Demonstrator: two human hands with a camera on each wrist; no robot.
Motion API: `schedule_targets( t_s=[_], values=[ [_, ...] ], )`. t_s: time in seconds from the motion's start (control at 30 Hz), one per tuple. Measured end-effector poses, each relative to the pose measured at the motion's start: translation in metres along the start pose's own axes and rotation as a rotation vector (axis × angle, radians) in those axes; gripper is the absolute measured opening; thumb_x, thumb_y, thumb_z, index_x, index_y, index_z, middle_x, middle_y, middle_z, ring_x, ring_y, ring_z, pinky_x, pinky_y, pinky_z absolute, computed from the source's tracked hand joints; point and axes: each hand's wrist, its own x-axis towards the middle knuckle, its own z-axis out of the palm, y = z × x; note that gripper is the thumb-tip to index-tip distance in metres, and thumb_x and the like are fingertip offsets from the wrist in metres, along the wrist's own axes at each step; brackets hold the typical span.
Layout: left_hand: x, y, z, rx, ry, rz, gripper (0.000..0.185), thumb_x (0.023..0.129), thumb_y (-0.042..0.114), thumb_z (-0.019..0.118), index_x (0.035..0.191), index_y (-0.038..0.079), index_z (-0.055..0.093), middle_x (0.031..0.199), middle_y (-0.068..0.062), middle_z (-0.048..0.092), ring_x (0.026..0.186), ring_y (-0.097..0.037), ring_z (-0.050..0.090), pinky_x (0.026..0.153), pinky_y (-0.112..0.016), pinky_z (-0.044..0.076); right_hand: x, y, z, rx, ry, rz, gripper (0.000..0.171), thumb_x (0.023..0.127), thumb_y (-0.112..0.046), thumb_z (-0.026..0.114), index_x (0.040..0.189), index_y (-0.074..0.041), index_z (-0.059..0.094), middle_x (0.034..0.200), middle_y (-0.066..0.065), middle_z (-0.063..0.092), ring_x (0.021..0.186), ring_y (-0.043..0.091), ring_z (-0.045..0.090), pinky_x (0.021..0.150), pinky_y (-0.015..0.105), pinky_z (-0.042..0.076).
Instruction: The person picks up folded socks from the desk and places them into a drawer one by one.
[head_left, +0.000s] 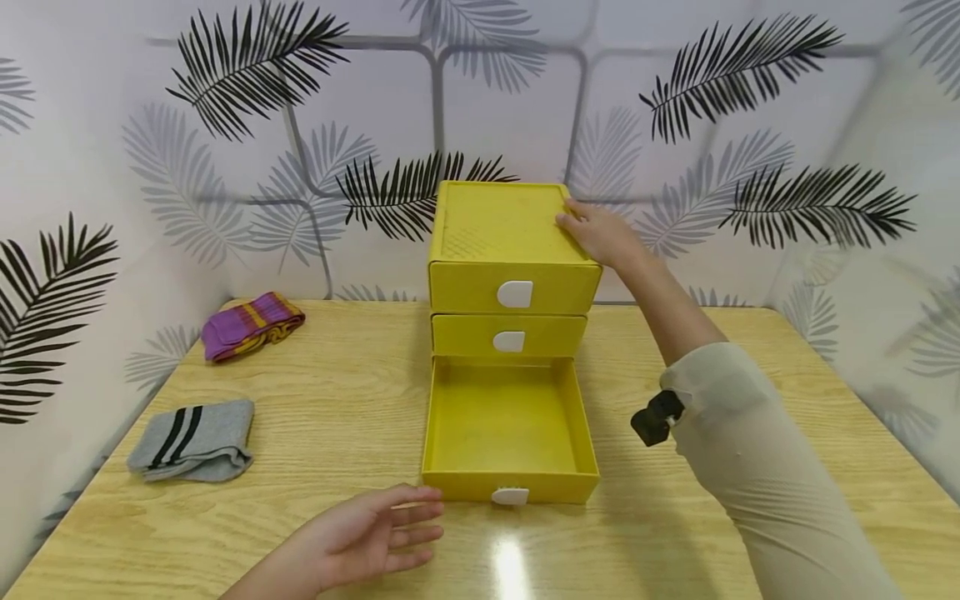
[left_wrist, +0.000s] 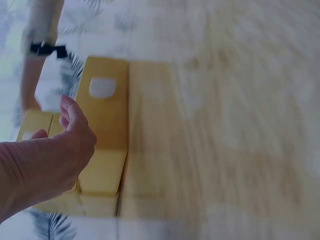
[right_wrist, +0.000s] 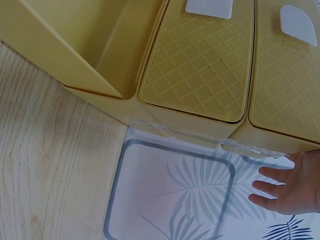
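Note:
A yellow three-drawer cabinet [head_left: 501,225] stands at the back middle of the wooden table [head_left: 345,400]. Its bottom drawer [head_left: 510,433] is pulled out and holds nothing; a white handle [head_left: 510,497] marks its front. My right hand [head_left: 596,229] rests flat on the cabinet's top right corner, fingers straight; the right wrist view shows the same hand [right_wrist: 290,185] beside the cabinet's side. My left hand [head_left: 375,529] hovers open over the table just left of the open drawer's front, holding nothing. The left wrist view is blurred and shows that hand [left_wrist: 55,155] near the drawer [left_wrist: 102,130].
A folded grey sock with black stripes [head_left: 193,440] lies at the table's left edge. A purple and orange striped sock [head_left: 251,325] lies farther back on the left. Leaf-patterned walls close in the table behind and at both sides.

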Motion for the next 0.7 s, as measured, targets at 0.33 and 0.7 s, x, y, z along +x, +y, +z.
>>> schedule_targets(
  t_s=[0.33,0.7],
  values=[
    [-0.033,0.056,-0.058,0.358,0.376,0.297,0.048,0.097,0.026,0.048,0.132,-0.005,0.035,0.12,-0.012,0.051,0.104,-0.022,0.054,0.091,-0.037,0.043,-0.001,-0.001,-0.001,-0.002,-0.002,0.01,0.058,0.1,-0.041,0.025,0.148,-0.011,0.015,0.148,0.021,0.016,0.133,0.039,0.012,0.106,0.051,0.01],
    [-0.058,0.077,-0.108,1.612,0.875,0.079,0.075,0.093,0.047,0.047,0.124,-0.021,0.035,0.118,-0.043,0.036,0.106,-0.06,0.033,0.077,-0.065,0.036,0.001,0.0,0.0,-0.009,-0.004,0.005,0.058,0.1,-0.041,0.025,0.148,-0.011,0.014,0.148,0.02,0.015,0.133,0.039,0.012,0.106,0.052,0.01]
  ],
)
